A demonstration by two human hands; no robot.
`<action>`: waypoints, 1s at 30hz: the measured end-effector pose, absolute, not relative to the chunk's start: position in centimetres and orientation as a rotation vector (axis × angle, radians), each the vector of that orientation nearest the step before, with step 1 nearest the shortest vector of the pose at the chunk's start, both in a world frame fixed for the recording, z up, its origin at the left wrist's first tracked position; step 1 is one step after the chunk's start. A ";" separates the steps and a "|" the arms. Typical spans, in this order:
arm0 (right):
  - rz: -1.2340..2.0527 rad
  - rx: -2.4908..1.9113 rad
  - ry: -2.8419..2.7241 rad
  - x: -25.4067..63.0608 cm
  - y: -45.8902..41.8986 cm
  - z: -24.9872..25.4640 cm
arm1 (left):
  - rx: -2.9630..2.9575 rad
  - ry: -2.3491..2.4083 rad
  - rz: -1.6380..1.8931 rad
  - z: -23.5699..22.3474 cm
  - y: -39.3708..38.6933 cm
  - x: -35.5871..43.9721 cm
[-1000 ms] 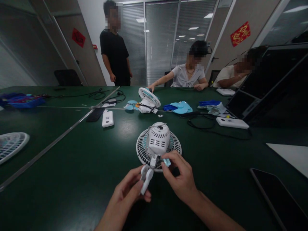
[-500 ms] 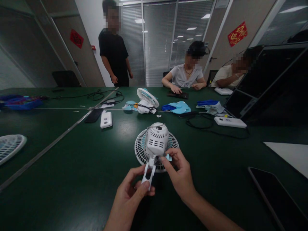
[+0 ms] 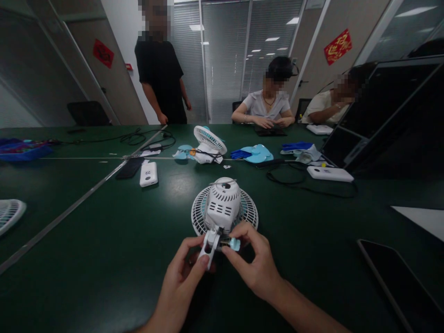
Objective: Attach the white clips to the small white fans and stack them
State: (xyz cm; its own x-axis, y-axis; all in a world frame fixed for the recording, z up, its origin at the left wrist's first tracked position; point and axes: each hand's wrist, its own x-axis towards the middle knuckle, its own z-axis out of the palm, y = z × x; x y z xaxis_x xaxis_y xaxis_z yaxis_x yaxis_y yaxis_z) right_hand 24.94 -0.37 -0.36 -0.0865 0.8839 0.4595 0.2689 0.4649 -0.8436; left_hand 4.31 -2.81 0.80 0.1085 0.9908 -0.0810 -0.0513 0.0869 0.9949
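A small white fan (image 3: 224, 203) lies face down on the dark green table in front of me, its grille underneath and its motor housing upward. My left hand (image 3: 182, 275) pinches the white bracket (image 3: 205, 259) that joins the fan's near side. Between the thumb and fingers of my right hand (image 3: 260, 266) is a light-blue knob screw (image 3: 235, 244), its thin shank pointing left at the bracket's joint. Whether the shank sits inside the joint I cannot tell.
Another white fan (image 3: 210, 150) stands farther back, near light-blue fan blades (image 3: 258, 153). White power banks (image 3: 149, 174), black cables (image 3: 287, 182) and a phone (image 3: 398, 282) lie around. A metal strip (image 3: 83, 196) crosses the table at left. Several people are beyond it.
The knob screw has turned so its shank shows, and it is now lower, beside the bracket joint. The bracket has shifted slightly left and up. Across the table, a seated person's hands have come together.
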 end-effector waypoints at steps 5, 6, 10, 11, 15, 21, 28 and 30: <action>0.655 -0.940 -1.601 24.7 -0.3 -0.7 | 1.312 1.028 1.106 0.2 -1.9 3.5; 0.640 -0.916 -1.604 24.7 -0.3 -0.7 | 1.341 1.013 1.098 0.1 -1.7 3.3; 0.593 -0.826 -1.644 24.6 -0.4 -0.8 | 1.535 0.935 1.072 0.1 -1.2 2.9; 0.587 -0.816 -1.645 24.6 -0.3 -0.8 | 1.602 0.906 1.071 0.2 -1.0 2.8; 0.613 -0.835 -1.637 24.4 0.0 -0.7 | 1.797 0.855 1.082 -0.2 -0.6 2.4; 0.433 -0.973 -1.727 24.1 0.3 0.3 | 1.830 0.837 1.072 -0.9 -0.2 1.8; 0.109 -1.026 -2.051 26.4 -0.1 -0.1 | 1.772 0.865 1.021 -0.3 -0.3 1.7; 0.085 -0.995 -2.133 26.6 -0.2 -0.3 | 1.771 0.855 1.021 -0.3 -0.4 1.7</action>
State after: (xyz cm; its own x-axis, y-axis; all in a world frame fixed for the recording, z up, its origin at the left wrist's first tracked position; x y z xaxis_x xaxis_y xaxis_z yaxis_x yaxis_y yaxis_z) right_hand 26.62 -0.23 -0.32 -0.4015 0.6785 0.6152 0.6273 0.6931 -0.3550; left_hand 1.67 -0.37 -0.30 0.4220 0.8618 0.2816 0.1256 -0.3632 0.9232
